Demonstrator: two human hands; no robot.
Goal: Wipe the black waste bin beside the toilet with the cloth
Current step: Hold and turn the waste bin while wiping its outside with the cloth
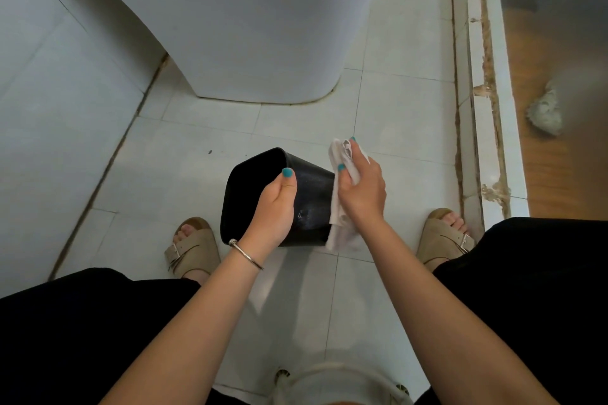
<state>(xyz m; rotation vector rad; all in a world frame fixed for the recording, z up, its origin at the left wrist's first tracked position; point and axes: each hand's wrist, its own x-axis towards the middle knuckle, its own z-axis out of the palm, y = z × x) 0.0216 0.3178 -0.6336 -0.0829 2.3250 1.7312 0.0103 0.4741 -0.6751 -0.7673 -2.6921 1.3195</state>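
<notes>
The right hand [362,187] grips a bunched white cloth [342,207], fingers curled round the wad, and presses it against the base end of the bin [312,197]. The left hand [278,207] holds the bin near its rim, thumb on top of the wall and fingers hidden beneath. The bin lies tipped on its side, mouth to the left, held just above the tiled floor [204,141] between the person's sandals, in front of the toilet [250,36].

The wipe seems under way on the base. To do it well, the left hand should steady and turn the bin a face at a time, so the cloth passes over every wall in long strokes from base to rim. A wet sheen shows on the near wall; that patch likely needs another pass. The loose tail of cloth hangs low and could drag on the floor, so gathering it up would help.
</notes>
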